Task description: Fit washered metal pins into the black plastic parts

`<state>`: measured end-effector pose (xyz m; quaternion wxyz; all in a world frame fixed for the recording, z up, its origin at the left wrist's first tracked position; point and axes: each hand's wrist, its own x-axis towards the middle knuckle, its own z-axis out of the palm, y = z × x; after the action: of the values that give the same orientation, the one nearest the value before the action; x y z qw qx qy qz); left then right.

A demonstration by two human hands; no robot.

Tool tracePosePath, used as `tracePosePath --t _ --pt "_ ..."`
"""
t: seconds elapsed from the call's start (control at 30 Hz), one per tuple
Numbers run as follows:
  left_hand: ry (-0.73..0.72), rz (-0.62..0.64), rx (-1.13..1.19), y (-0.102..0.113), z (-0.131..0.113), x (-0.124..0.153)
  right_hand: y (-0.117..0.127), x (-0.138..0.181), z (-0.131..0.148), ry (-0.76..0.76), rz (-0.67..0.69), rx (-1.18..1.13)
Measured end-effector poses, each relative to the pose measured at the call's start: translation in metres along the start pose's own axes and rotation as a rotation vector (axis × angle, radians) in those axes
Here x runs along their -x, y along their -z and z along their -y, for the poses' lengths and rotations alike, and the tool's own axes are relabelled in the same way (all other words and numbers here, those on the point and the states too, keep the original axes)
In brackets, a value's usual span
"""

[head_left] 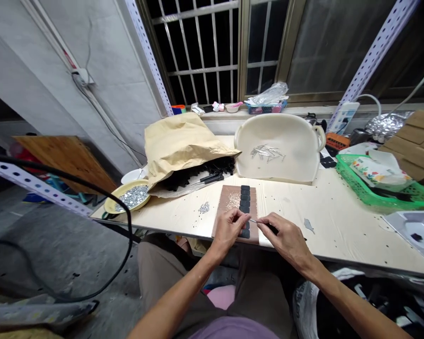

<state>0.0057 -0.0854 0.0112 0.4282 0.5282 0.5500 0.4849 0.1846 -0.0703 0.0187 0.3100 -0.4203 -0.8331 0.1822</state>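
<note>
My left hand (229, 229) rests on the near end of a brown board (232, 200), fingers pinched together over a small black piece. My right hand (283, 235) holds a thin black-handled tool (265, 225) whose metal tip points left at the left fingertips. A column of several small black pieces (245, 200) runs down the middle of the board. Small silver bits are scattered on the board's left half.
A tan paper bag (180, 141) spills black parts beside a cream tray (279, 146) holding metal pins. A yellow dish (129, 197) of silver bits sits at the table's left corner. A green basket (381, 183) stands at the right.
</note>
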Motion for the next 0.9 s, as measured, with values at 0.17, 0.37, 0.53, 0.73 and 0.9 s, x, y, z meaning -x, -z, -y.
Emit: tracePosePath --t 0.17,0.37,0.53,0.73,0.9 --pt "-0.101 0.0 -0.124 0.03 -0.028 -0.013 0.001 -0.028 0.017 0.071 -0.042 -0.004" --pt "0.061 0.115 0.01 0.079 -0.053 -0.002 -0.006 -0.048 0.046 0.254 -0.038 0.086" --pt "0.423 0.184 0.324 0.086 -0.011 0.018 -0.037 -0.024 0.05 0.406 -0.082 0.303" --pt "0.264 -0.097 0.223 0.111 -0.017 0.003 -0.056 -0.066 0.072 0.321 -0.024 0.279" --pt "0.216 -0.114 0.18 0.137 -0.028 -0.016 -0.067 -0.106 0.073 0.321 -0.004 0.155"
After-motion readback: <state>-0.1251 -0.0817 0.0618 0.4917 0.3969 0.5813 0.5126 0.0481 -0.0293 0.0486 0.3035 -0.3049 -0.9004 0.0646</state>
